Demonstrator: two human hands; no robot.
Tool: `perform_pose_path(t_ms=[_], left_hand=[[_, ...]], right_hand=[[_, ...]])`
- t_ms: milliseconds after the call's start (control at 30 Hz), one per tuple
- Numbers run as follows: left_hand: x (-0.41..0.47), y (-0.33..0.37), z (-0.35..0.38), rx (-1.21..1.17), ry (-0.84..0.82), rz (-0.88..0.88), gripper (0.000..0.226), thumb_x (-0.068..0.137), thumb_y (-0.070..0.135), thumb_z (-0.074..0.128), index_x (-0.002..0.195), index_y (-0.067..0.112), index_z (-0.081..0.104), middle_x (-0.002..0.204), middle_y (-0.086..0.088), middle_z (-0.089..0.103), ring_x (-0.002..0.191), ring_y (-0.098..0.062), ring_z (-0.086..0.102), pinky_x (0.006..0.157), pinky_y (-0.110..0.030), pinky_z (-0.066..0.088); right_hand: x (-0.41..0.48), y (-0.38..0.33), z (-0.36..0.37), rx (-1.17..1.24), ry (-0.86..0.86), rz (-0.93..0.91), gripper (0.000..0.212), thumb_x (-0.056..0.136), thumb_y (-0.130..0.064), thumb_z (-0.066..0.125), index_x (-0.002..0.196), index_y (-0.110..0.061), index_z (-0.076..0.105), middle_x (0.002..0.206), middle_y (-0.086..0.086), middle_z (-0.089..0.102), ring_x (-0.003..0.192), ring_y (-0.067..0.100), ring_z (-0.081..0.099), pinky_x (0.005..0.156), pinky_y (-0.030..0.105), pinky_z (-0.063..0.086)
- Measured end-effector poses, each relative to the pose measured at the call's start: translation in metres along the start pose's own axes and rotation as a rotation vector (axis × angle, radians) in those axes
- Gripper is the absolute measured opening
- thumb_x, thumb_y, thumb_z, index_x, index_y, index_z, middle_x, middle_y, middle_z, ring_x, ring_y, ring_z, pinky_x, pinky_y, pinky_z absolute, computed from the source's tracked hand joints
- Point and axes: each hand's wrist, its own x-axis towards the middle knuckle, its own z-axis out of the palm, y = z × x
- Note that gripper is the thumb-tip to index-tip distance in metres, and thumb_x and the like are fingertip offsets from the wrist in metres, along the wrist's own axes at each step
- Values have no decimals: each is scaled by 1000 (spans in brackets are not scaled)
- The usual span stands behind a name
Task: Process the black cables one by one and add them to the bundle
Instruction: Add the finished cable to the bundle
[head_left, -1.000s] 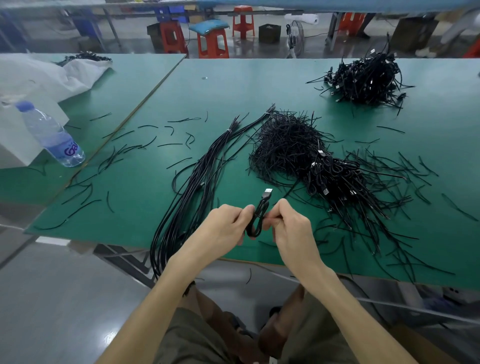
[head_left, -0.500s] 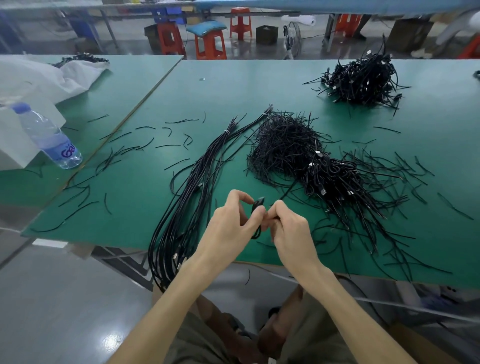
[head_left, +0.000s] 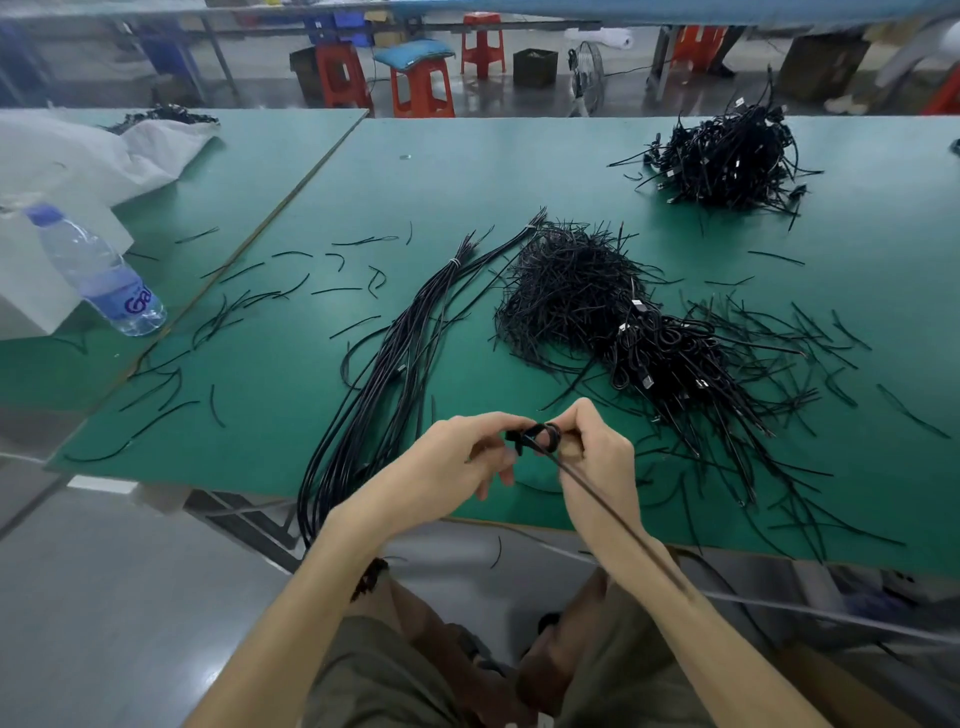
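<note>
From the head view, low centre: your left hand (head_left: 457, 457) and right hand (head_left: 592, 457) each keep a pinching grip on one coiled cable (head_left: 543, 435). Its tail runs down-right along your right forearm. The one bundle (head_left: 384, 374) lies up-left on the surface (head_left: 467, 176), lengthwise away from you and nearer your left hand. There are two heaps: the near heap (head_left: 665, 358) and the far heap (head_left: 727, 156).

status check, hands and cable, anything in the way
The left hand and right hand pinch the coiled black cable; tail trails over right forearm. The bundle lies on the table beside the left hand. Nothing between.
</note>
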Motion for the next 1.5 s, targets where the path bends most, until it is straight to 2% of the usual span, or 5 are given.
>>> perform_pose_path(t_ms=[333,533,833,1033,1500], left_hand=[[1,28,12,514,227,-89,65,99,67,16,80,18,54,63,2,54,61,-20,56,59,-37,47],[4,22,12,-56,185,-281,75,106,48,38,42,16,61,43,-3,61,35,-13,49,51,-22,45],[3,19,9,-444,244,-136,14,105,27,56,116,16,56,74,-6,76,48,-26,65,46,-30,39],[1,16,4,-280,130,97,44,104,-7,44,139,17,56,87,-7,72,69,-24,69,62,-34,50],[14,21,5,12,220,-231,70,105,50,46,62,-3,60,42,4,53,40,-14,35,43,-24,33]], right_hand=[[-1,-6,1,-55,-57,-58,35,91,17,47,82,-16,53,76,-12,66,77,6,68,74,26,56],[-4,-8,-3,-228,-73,-204,26,86,18,59,86,-8,57,75,-4,67,69,17,66,62,39,56],[-2,-8,-4,-224,-32,-184,31,84,18,55,87,-13,53,79,-10,64,76,8,65,64,31,53],[1,-9,-7,-177,-24,-120,46,79,22,57,85,-22,48,78,-10,60,78,-7,60,64,12,44],[1,-11,-3,-312,-18,-346,24,82,20,61,84,-4,57,78,3,71,71,24,71,58,43,59]])
